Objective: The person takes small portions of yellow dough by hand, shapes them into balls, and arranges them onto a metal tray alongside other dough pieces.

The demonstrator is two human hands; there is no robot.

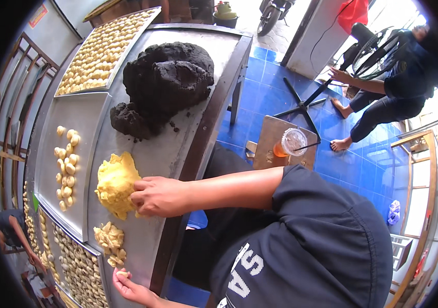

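My right hand (161,197) rests against the near side of a big yellow dough lump (116,182), its fingers curled and pinching the edge. Closer to the bottom, my left hand (132,290) is closed with a small pale dough piece (122,275) at its fingertips. Just above that hand lies a cluster of small flattened dough bits (110,238) on the metal tabletop (144,244). A large, crumbly, dark paste mass (170,87) sits beyond the yellow dough.
A partly filled tray (83,154) of shaped dough pieces lies left of the dough. Full trays (108,51) (78,267) stand at both ends. A wooden stool (273,133) holds an iced drink cup (292,142). One person (398,77) sits at right; another person's arm (21,233) shows lower left.
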